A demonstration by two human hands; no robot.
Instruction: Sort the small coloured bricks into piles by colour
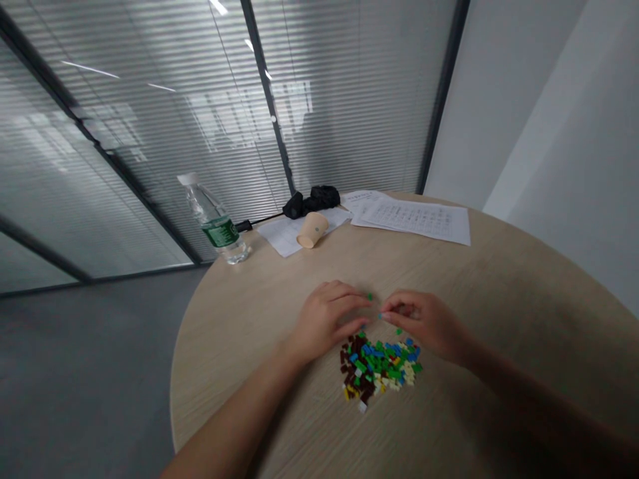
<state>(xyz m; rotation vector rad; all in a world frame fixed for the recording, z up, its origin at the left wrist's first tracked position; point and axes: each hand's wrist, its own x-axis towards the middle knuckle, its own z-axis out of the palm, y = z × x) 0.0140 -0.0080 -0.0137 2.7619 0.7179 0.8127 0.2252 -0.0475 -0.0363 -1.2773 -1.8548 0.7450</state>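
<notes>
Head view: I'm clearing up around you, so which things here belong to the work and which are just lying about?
Work:
the left hand
the right hand
the pile of small plastic building bricks
the loose green brick

Lying about:
the water bottle
the paper cup, on its side
the black bundle
the printed sheets

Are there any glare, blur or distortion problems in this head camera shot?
In the head view, the wide lens tilts the partition frames and curves the round table's edge; light streaks reflect off the glass blinds; the left hand and right hand look slightly soft; the right forearm falls dark at lower right.
</notes>
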